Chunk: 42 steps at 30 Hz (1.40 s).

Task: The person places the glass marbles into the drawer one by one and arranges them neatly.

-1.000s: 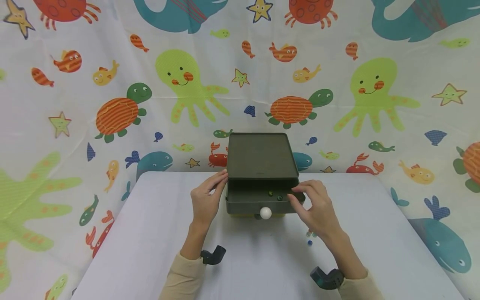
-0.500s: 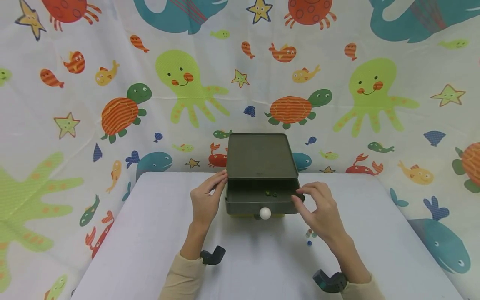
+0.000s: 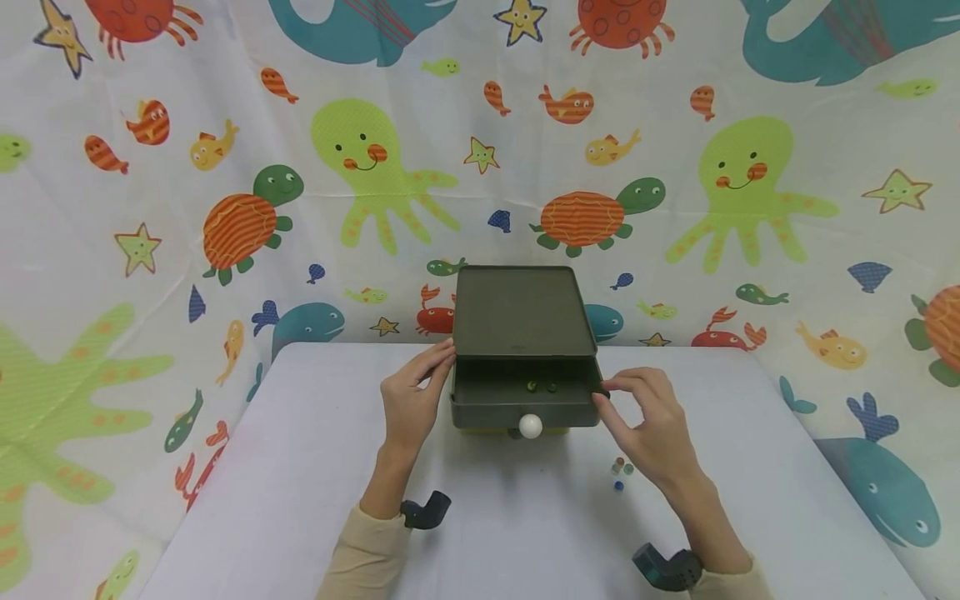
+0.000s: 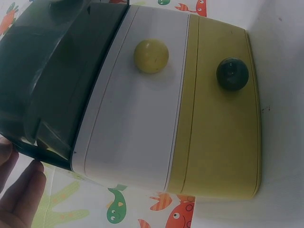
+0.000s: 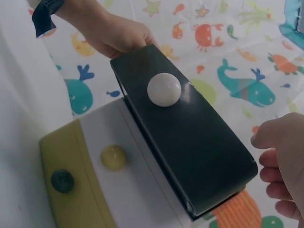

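Observation:
A small chest of drawers stands at the table's far edge, its dark green top drawer [image 3: 491,415] pulled out by its white knob side. Inside lie two small green marbles [image 3: 532,387]. My left hand [image 3: 412,396] rests its fingertips against the chest's left side near the top; in the left wrist view its fingers [image 4: 28,194] touch the dark edge. My right hand [image 3: 651,425] is at the drawer's right edge, thumb and fingers apart, nothing visible between them. In the right wrist view a gap shows between this hand [image 5: 285,166] and the drawer front [image 5: 190,142].
Several small marbles [image 3: 618,486], one of them blue, lie on the white table [image 3: 300,500] in front of the right hand. Below the top drawer are a white drawer [image 4: 133,104] with a yellow knob and a yellow drawer [image 4: 218,142] with a green knob. A sea-animal cloth [image 3: 480,192] hangs behind.
My right hand has drawn back to the right, from over the drawer to its edge. The two marbles inside have shifted a little to the left. My left hand has stayed in place.

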Tool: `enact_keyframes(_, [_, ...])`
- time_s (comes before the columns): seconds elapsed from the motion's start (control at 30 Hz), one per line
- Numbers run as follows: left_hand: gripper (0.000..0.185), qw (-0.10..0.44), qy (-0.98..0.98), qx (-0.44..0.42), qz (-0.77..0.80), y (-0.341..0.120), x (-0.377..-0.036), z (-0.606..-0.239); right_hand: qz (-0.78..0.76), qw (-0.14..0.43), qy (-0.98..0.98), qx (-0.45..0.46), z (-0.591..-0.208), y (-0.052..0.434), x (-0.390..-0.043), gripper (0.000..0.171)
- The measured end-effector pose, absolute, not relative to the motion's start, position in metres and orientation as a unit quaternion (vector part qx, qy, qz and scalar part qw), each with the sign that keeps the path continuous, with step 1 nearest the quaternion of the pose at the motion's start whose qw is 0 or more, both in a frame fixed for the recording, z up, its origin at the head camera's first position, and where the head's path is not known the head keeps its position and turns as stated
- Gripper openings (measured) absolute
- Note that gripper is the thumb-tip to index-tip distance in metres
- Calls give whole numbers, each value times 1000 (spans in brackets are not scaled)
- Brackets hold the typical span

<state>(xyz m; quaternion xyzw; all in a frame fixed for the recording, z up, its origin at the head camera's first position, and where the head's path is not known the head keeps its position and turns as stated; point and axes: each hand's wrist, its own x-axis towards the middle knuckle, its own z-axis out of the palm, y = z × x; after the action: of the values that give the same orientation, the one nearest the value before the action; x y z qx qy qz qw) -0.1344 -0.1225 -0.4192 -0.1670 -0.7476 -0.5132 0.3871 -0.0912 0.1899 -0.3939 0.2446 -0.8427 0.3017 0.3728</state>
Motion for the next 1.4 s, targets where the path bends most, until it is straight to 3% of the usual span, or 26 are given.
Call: enact_keyframes(1.4, [19, 385, -752, -163, -510, -123, -134, -419, 307, 380, -853, 183, -419, 216, -76, 24])
